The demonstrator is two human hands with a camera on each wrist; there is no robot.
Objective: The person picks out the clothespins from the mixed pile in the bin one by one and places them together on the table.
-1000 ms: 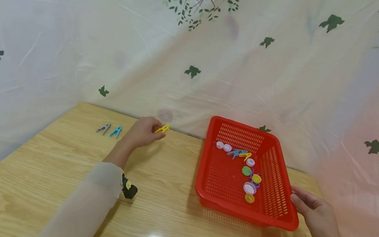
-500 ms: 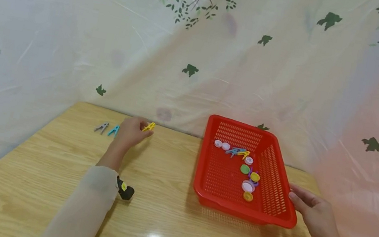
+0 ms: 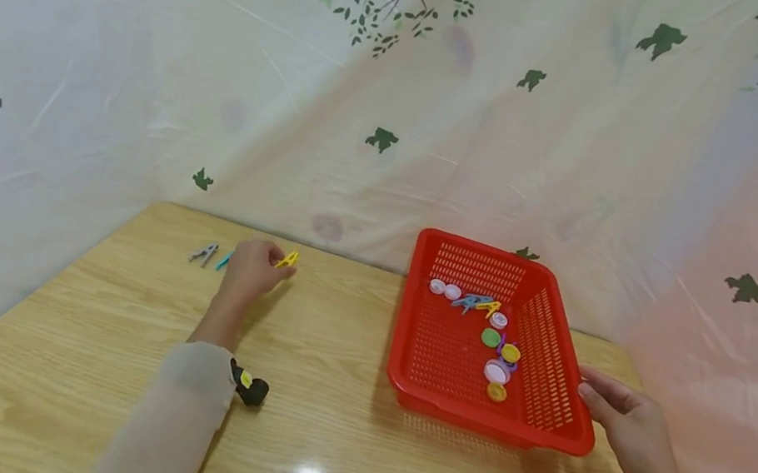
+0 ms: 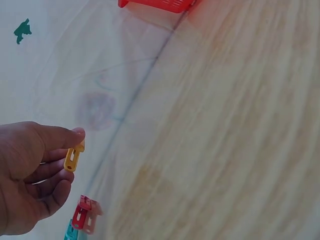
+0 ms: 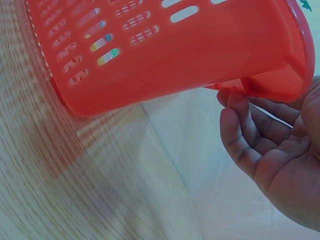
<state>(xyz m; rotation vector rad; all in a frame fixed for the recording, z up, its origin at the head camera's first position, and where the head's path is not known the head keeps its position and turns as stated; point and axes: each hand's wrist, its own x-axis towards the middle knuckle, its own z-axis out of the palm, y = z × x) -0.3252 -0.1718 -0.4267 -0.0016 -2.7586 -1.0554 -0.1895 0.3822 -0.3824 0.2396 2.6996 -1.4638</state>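
My left hand (image 3: 251,271) pinches a yellow clothespin (image 3: 288,258) between thumb and fingers, above the back left of the table. In the left wrist view the same yellow clothespin (image 4: 72,159) shows at the fingertips. Below that hand lie a red clothespin (image 4: 81,214) and a teal clothespin (image 4: 71,231); in the head view the hand hides the red one and most of the teal one. A grey clothespin (image 3: 204,253) lies farther left. My right hand (image 3: 637,434) grips the right rim of a red plastic basket (image 3: 468,423), fingers curled under the rim in the right wrist view.
Inside the basket lie blue clothespins (image 3: 468,304), a yellow one (image 3: 491,308), purple pieces and several bottle caps, among them a green cap (image 3: 491,337). The wooden table (image 3: 285,423) ends at a patterned curtain (image 3: 336,136) behind.
My left hand has moved left with the yellow clothespin, lowering slightly and covering more of the teal clothespin. The right hand stays on the basket, which keeps its place.
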